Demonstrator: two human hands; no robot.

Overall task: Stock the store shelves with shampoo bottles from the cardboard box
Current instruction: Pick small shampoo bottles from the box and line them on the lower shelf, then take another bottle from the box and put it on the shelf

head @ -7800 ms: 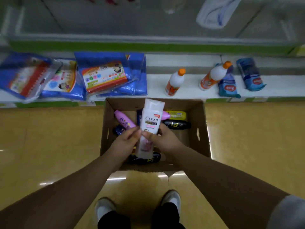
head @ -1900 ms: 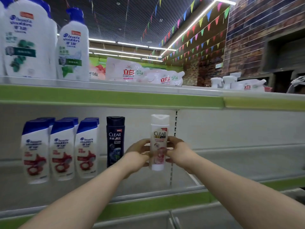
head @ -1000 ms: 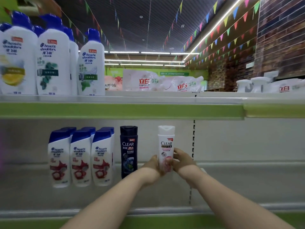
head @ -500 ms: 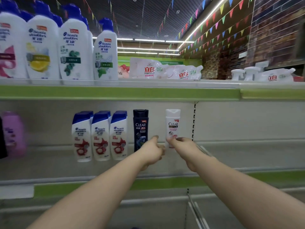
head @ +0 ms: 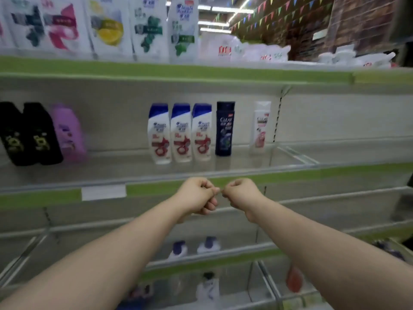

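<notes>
The white Clear shampoo bottle point(head: 260, 127) stands upright on the middle shelf point(head: 245, 163), right of a black Clear bottle point(head: 224, 128) and three white blue-capped bottles point(head: 180, 133). My left hand point(head: 197, 195) and my right hand point(head: 240, 193) hang in front of the shelf's green edge, below the bottles, fingers curled with nothing in them, knuckles nearly touching. The cardboard box is out of view.
Two black bottles point(head: 29, 135) and a purple bottle point(head: 68, 133) stand at the shelf's left. Large white bottles point(head: 107, 25) line the top shelf point(head: 201, 72). Lower shelves hold a few bottles point(head: 194, 246). The middle shelf right of the white Clear bottle is bare.
Both hands have let go of the white Clear bottle and pulled back down to the shelf's front edge. The view has shifted right and down.
</notes>
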